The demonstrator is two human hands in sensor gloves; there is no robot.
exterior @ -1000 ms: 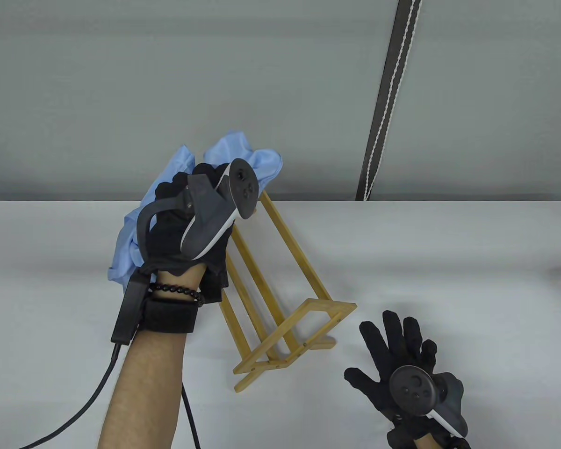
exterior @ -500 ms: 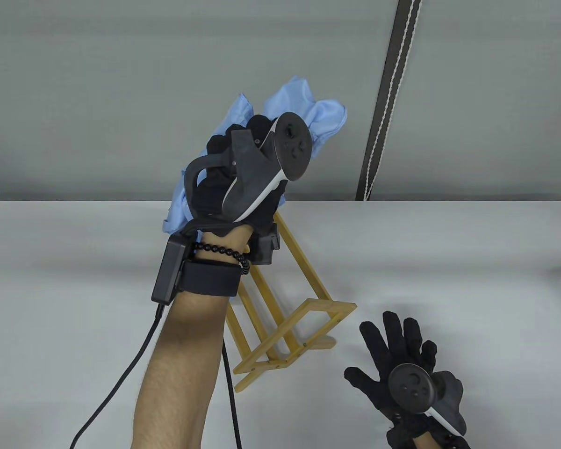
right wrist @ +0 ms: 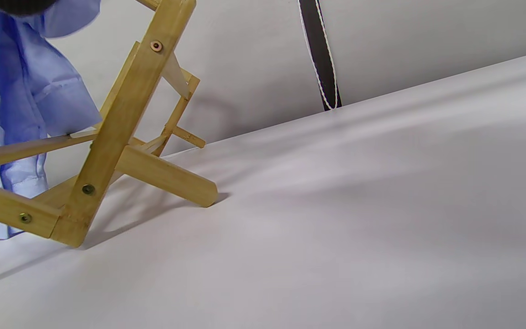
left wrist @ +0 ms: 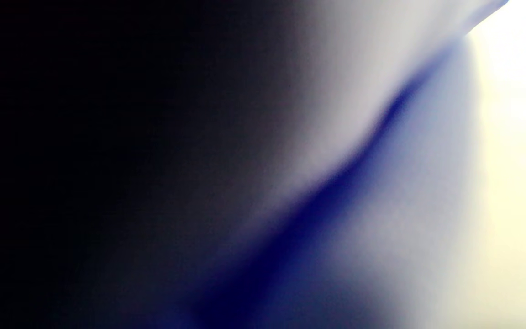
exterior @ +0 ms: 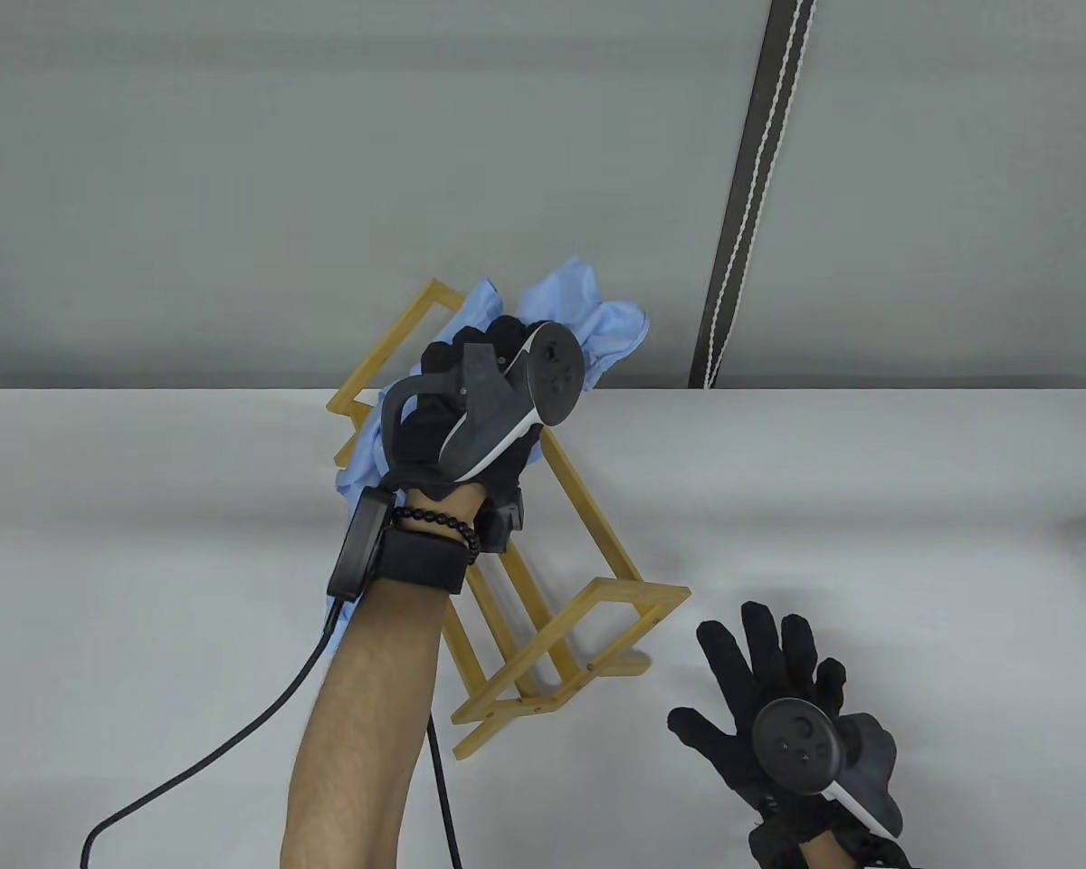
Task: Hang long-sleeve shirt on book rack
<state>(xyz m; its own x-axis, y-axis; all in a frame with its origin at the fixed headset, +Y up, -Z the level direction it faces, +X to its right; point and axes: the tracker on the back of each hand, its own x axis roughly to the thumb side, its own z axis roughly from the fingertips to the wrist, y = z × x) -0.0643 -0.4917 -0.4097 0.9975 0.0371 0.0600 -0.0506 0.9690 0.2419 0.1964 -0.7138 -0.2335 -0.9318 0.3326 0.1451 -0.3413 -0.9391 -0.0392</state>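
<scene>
My left hand (exterior: 498,362) grips a bunched light blue long-sleeve shirt (exterior: 588,312) and holds it over the far end of the wooden book rack (exterior: 588,534). The shirt drapes down on the rack's left side (exterior: 362,462). The rack stands on the white table (exterior: 869,507), running from near centre to the far left. In the right wrist view the shirt (right wrist: 21,91) hangs behind the rack's frame (right wrist: 121,114). The left wrist view shows only blurred blue cloth (left wrist: 404,205). My right hand (exterior: 769,670) rests flat on the table with fingers spread, empty, right of the rack's near end.
A dark strap with white stitching (exterior: 751,199) hangs down the grey back wall at the right. A black cable (exterior: 226,733) trails from my left wrist across the table's front left.
My left hand carried the shirt up and to the right, then lowered it onto the rack's far end. The rack's far end frame has come into view. The right hand has not moved.
</scene>
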